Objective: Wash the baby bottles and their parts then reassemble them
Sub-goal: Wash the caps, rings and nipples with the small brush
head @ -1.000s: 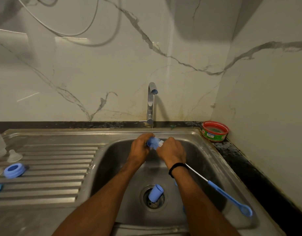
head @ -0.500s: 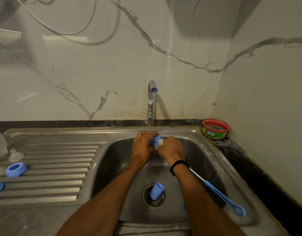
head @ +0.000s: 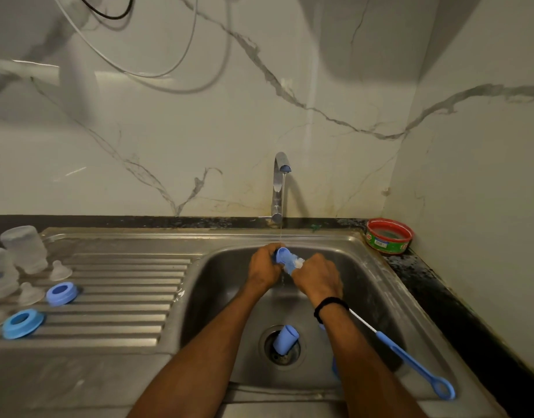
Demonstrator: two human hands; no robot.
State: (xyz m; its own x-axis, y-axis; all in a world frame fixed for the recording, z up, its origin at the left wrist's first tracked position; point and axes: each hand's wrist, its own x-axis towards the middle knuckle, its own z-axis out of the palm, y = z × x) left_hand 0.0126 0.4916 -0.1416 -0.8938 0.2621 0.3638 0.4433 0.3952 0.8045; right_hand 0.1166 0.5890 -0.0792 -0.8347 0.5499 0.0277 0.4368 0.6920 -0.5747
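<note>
Left hand (head: 264, 267) grips a blue cap (head: 282, 255) in the thin stream from the tap (head: 277, 188), above the sink (head: 365, 245). Right hand (head: 317, 276) grips a brush (head: 410, 360), bristles pushed into the cap, blue handle trailing toward the near right rim. Bottles (head: 24, 248), teats (head: 60, 270) and rings (head: 61, 293) sit on the drainboard (head: 124, 297), left.

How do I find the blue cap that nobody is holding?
Look into the steel sink, down at its round drain. A blue cap lies tipped over on that drain. The other blue cap is gripped in the left hand under the tap.
</note>
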